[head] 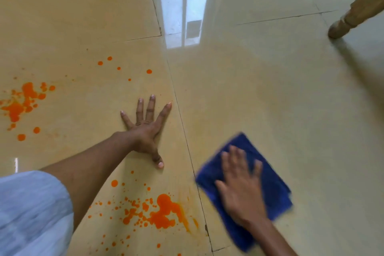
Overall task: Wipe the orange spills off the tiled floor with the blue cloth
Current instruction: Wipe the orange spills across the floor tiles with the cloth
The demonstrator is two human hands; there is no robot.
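Right hand point(242, 188) presses flat, fingers spread, on the blue cloth point(272, 183); left hand point(145, 131) splays empty on the tiled floor point(270, 89) near orange spills point(162, 212).

a turned wooden furniture leg point(353, 14) stands at the upper right, its rounded foot planted on the ground and its shaft slanting out of view, casting a soft shadow toward the right edge; a bright reflection of a 2-pane window point(182, 16) gleams on the glossy surface at top centre; a pale blue garment point(31, 214) fills the lower left corner
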